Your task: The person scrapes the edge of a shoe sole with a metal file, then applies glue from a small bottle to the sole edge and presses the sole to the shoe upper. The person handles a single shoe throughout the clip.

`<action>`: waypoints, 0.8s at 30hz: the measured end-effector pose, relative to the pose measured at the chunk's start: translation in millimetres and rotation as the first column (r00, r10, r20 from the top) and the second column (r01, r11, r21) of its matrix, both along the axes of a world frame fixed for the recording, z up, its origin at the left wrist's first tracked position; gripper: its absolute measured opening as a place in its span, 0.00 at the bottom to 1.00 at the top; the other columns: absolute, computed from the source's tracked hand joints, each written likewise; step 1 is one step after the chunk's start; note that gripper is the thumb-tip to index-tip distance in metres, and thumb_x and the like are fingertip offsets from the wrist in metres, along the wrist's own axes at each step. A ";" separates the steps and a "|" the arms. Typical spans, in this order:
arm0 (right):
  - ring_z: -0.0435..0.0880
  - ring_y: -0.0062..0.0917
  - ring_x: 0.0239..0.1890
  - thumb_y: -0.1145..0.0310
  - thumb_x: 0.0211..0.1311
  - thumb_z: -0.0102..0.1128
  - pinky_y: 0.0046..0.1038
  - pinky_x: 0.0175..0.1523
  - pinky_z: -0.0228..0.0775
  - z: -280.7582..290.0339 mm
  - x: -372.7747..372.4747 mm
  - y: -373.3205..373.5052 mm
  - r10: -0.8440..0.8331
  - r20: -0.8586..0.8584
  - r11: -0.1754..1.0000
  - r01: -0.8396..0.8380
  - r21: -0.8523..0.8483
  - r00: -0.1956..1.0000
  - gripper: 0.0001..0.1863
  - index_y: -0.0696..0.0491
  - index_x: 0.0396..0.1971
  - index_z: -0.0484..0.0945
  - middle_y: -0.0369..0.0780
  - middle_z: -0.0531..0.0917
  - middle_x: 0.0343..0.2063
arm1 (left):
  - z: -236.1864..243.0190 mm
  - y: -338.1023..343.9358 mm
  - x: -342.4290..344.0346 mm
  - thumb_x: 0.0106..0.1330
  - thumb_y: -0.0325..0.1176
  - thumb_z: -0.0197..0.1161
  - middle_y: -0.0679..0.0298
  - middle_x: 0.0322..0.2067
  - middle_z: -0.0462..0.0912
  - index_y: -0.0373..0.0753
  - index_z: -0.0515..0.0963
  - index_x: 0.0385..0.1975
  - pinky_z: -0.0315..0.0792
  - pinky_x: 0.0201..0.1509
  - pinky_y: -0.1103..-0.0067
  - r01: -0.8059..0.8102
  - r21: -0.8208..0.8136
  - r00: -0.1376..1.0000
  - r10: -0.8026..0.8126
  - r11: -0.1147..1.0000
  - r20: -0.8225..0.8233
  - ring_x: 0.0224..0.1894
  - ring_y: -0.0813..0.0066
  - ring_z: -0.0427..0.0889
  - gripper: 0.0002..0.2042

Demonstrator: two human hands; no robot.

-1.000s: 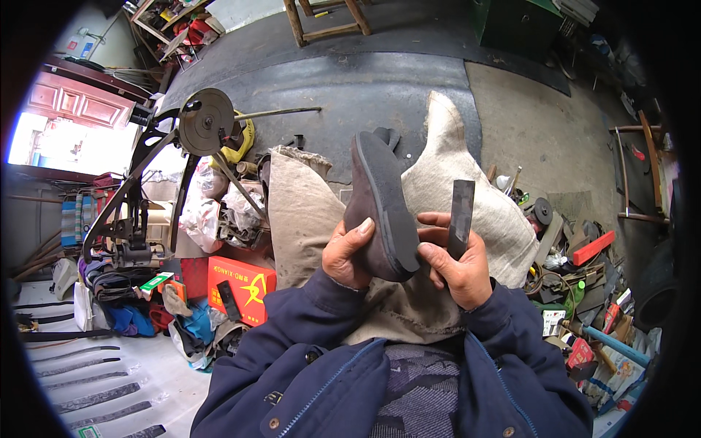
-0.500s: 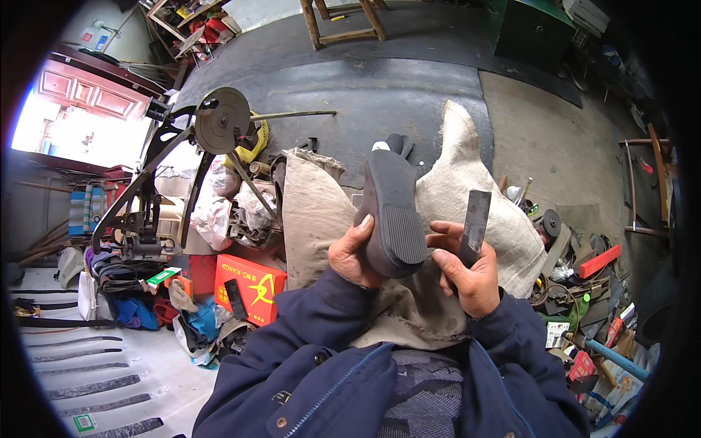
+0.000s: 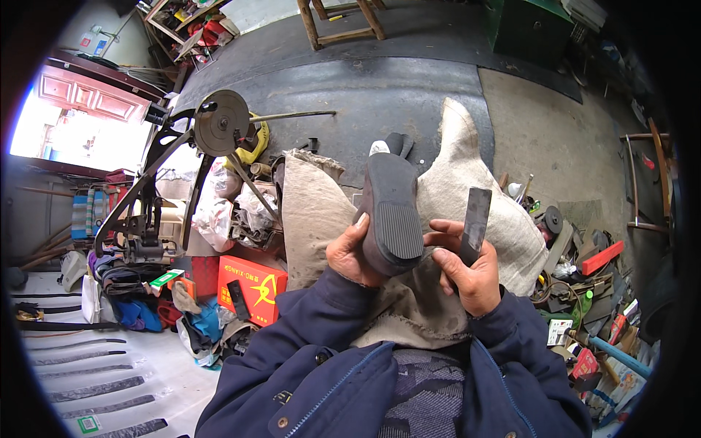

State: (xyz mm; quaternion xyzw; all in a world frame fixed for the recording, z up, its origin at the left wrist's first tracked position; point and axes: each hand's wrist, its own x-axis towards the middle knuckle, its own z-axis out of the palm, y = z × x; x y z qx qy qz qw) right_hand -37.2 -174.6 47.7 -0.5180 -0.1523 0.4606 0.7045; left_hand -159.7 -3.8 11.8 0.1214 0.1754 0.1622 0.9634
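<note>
A dark shoe (image 3: 393,191) is held sole up above my lap, its ribbed heel toward me and its toe pointing away. My left hand (image 3: 353,254) grips it by the side near the heel, the thumb along the sole's edge. Just right of the heel, my right hand (image 3: 473,283) is closed around a flat dark metal blade (image 3: 477,217), which sticks up past the fingers. The blade is apart from the shoe. Beneath both hands, a coarse beige cloth (image 3: 485,208) covers my legs.
A hand-cranked sewing machine (image 3: 221,124) with a round wheel stands at left. Near my left arm are a red box (image 3: 264,290) and a pile of bags and cloths. Scraps and tools, including a blue-handled tool (image 3: 617,358), crowd the right. A wooden stool (image 3: 343,35) stands beyond.
The shoe and my left hand have shifted very slightly left. My right hand keeps the blade almost in place.
</note>
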 end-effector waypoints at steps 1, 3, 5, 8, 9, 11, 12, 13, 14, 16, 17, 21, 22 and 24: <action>0.72 0.11 0.21 0.76 0.70 0.57 0.14 0.23 0.65 0.0 0.0 -0.1 0.000 -0.002 1.000 0.000 0.001 1.000 0.22 0.62 0.62 0.69 0.46 0.82 0.48 | 0.1 0.0 0.1 0.72 0.42 0.53 0.49 0.58 0.77 0.33 0.64 0.67 0.73 0.64 0.57 -0.002 0.021 1.000 0.002 1.000 -0.003 0.57 0.53 0.80 0.28; 0.72 0.11 0.21 0.76 0.70 0.56 0.14 0.23 0.65 -0.1 -0.1 -0.1 -0.002 -0.004 1.000 0.002 0.002 1.000 0.22 0.62 0.62 0.69 0.46 0.82 0.48 | 0.3 0.1 0.9 0.73 0.42 0.50 0.49 0.56 0.79 0.32 0.68 0.63 0.73 0.64 0.57 0.011 -0.034 0.997 -0.008 0.999 0.073 0.56 0.53 0.81 0.25; 0.72 0.11 0.21 0.76 0.70 0.56 0.14 0.23 0.65 -0.5 -0.2 0.0 -0.006 -0.009 1.000 0.006 -0.009 1.000 0.22 0.62 0.62 0.69 0.46 0.82 0.48 | 0.9 0.1 1.1 0.74 0.42 0.49 0.49 0.56 0.80 0.31 0.71 0.61 0.73 0.64 0.58 0.012 -0.051 0.996 -0.007 0.999 0.093 0.56 0.53 0.81 0.24; 0.73 0.09 0.23 0.75 0.68 0.62 0.13 0.23 0.66 -0.9 0.2 -0.3 -0.018 -0.048 1.000 0.018 -0.001 0.999 0.22 0.59 0.61 0.71 0.42 0.84 0.47 | 1.9 -0.3 1.3 0.74 0.42 0.49 0.49 0.56 0.80 0.31 0.71 0.61 0.72 0.64 0.58 0.004 -0.043 0.998 -0.001 0.999 0.066 0.56 0.53 0.81 0.24; 0.73 0.09 0.22 0.76 0.69 0.60 0.13 0.23 0.66 -1.1 0.3 -0.4 -0.008 -0.027 1.000 0.009 0.009 1.000 0.22 0.60 0.61 0.70 0.43 0.83 0.48 | 2.1 -0.5 1.5 0.74 0.42 0.49 0.49 0.56 0.80 0.31 0.71 0.61 0.72 0.65 0.58 0.006 -0.039 0.997 -0.003 0.999 0.071 0.56 0.53 0.81 0.24; 0.73 0.11 0.22 0.76 0.70 0.57 0.14 0.23 0.65 -1.3 0.4 -0.8 -0.003 -0.008 1.000 0.003 -0.008 1.000 0.22 0.61 0.62 0.69 0.46 0.82 0.48 | 2.5 -0.8 1.6 0.73 0.42 0.50 0.49 0.56 0.79 0.31 0.68 0.63 0.73 0.64 0.58 0.014 -0.013 0.999 -0.014 1.000 0.051 0.56 0.54 0.81 0.25; 0.73 0.11 0.22 0.76 0.70 0.57 0.14 0.23 0.65 -1.5 0.5 -0.9 -0.001 0.006 1.000 0.001 0.004 1.000 0.22 0.61 0.62 0.69 0.46 0.82 0.48 | 2.6 -0.8 1.4 0.73 0.42 0.52 0.50 0.57 0.78 0.32 0.66 0.65 0.73 0.64 0.59 0.021 0.011 0.999 -0.021 1.000 0.026 0.57 0.54 0.80 0.26; 0.74 0.11 0.23 0.76 0.70 0.57 0.14 0.23 0.66 -1.8 0.5 -0.9 -0.001 0.013 1.000 0.001 0.005 1.000 0.22 0.61 0.62 0.69 0.46 0.82 0.48 | 2.5 -0.8 1.2 0.72 0.43 0.53 0.50 0.57 0.77 0.33 0.63 0.67 0.73 0.64 0.59 0.024 0.040 1.000 -0.025 0.999 0.014 0.57 0.54 0.80 0.28; 0.74 0.11 0.23 0.76 0.70 0.58 0.14 0.23 0.66 -2.1 0.3 -0.9 -0.001 0.020 1.000 0.001 0.006 1.000 0.22 0.61 0.62 0.69 0.46 0.82 0.48 | 1.9 -0.8 1.6 0.73 0.43 0.52 0.49 0.57 0.78 0.32 0.64 0.66 0.73 0.64 0.59 0.031 0.035 0.999 -0.032 0.999 0.024 0.57 0.54 0.80 0.27; 0.73 0.10 0.23 0.75 0.68 0.62 0.13 0.24 0.65 -3.1 -0.7 -0.5 -0.013 -0.008 1.000 0.013 0.014 1.000 0.23 0.58 0.62 0.71 0.42 0.83 0.46 | 0.7 -0.6 2.4 0.74 0.42 0.50 0.49 0.57 0.78 0.31 0.67 0.64 0.72 0.65 0.59 0.035 0.052 0.998 -0.038 0.998 0.055 0.58 0.54 0.80 0.25; 0.73 0.09 0.23 0.75 0.67 0.64 0.13 0.24 0.64 -3.9 -1.2 -0.2 -0.021 -0.024 1.000 0.021 0.012 0.999 0.23 0.57 0.61 0.72 0.40 0.83 0.45 | 0.1 -0.6 2.8 0.74 0.43 0.50 0.48 0.58 0.78 0.31 0.66 0.65 0.72 0.65 0.59 0.040 0.065 0.998 -0.043 0.997 0.049 0.58 0.54 0.80 0.26; 0.73 0.09 0.23 0.75 0.67 0.65 0.13 0.24 0.64 -6.3 -1.8 0.6 -0.018 -0.039 0.999 0.020 0.032 0.999 0.24 0.57 0.61 0.72 0.40 0.83 0.45 | 0.9 -0.4 3.6 0.74 0.44 0.51 0.48 0.58 0.77 0.31 0.65 0.66 0.71 0.66 0.59 0.054 0.144 0.999 -0.055 0.988 0.002 0.59 0.53 0.79 0.27; 0.72 0.09 0.23 0.75 0.67 0.65 0.13 0.24 0.64 -6.7 -1.7 0.8 -0.019 -0.041 0.999 0.020 0.034 0.999 0.24 0.57 0.61 0.72 0.40 0.83 0.45 | 1.9 -0.7 3.9 0.74 0.44 0.51 0.48 0.59 0.77 0.31 0.64 0.66 0.71 0.66 0.59 0.057 0.167 0.998 -0.055 0.984 -0.013 0.59 0.53 0.79 0.27; 0.72 0.09 0.23 0.74 0.67 0.65 0.13 0.24 0.64 -6.8 -1.7 0.9 -0.022 -0.036 0.999 0.023 0.035 0.999 0.24 0.57 0.61 0.71 0.40 0.84 0.45 | 4.7 -2.4 4.3 0.74 0.44 0.52 0.48 0.58 0.77 0.30 0.63 0.66 0.72 0.65 0.61 0.047 0.175 0.999 -0.045 0.983 -0.015 0.58 0.55 0.79 0.28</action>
